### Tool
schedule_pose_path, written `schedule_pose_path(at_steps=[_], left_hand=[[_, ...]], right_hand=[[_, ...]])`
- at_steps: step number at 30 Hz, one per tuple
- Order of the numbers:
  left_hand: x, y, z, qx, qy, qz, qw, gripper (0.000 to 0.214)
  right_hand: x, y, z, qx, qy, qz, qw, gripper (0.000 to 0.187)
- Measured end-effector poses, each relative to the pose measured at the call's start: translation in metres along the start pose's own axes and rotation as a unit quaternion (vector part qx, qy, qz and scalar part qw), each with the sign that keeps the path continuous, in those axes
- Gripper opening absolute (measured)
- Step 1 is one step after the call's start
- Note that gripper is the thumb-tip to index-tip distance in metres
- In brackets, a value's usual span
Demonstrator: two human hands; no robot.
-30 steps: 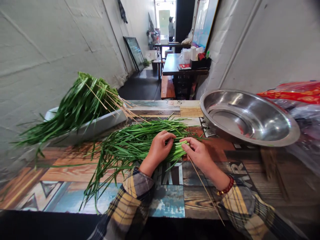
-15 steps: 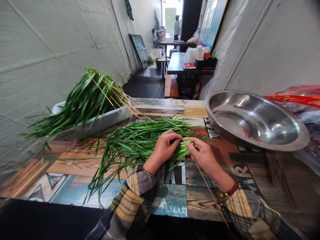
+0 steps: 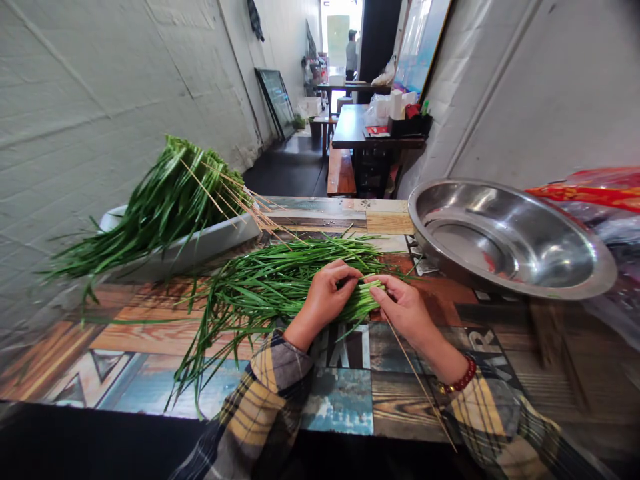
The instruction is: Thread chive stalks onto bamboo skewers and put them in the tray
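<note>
A loose pile of long green chives (image 3: 260, 287) lies across the patchwork wooden table (image 3: 150, 340). My left hand (image 3: 325, 297) is closed over the cut ends of the bunch. My right hand (image 3: 400, 308) pinches the same ends from the right and also holds a thin bamboo skewer (image 3: 417, 383), which slants down toward the table's near edge.
A white tray (image 3: 200, 243) at the left holds skewered chives with stick ends jutting right. A large steel basin (image 3: 505, 233) sits at the right, with red plastic bags (image 3: 595, 193) behind it. Dark tables, a bench and a distant person stand down the corridor.
Both hands stay on the chive ends with only slight finger shifts. The view has drifted a little.
</note>
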State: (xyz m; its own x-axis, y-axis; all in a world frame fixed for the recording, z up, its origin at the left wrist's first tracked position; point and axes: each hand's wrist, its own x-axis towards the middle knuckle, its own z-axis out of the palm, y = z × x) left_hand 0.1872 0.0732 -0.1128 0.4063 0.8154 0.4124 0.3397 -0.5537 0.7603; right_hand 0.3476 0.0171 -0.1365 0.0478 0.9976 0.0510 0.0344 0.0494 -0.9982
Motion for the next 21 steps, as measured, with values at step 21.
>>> schedule_pose_path(at_steps=[21], left_hand=[[-0.0005, -0.0034, 0.0003, 0.011, -0.006, 0.018, 1.000, 0.017]], right_hand=[[0.0017, 0.0078, -0.0029, -0.018, -0.005, -0.004, 1.000, 0.032]])
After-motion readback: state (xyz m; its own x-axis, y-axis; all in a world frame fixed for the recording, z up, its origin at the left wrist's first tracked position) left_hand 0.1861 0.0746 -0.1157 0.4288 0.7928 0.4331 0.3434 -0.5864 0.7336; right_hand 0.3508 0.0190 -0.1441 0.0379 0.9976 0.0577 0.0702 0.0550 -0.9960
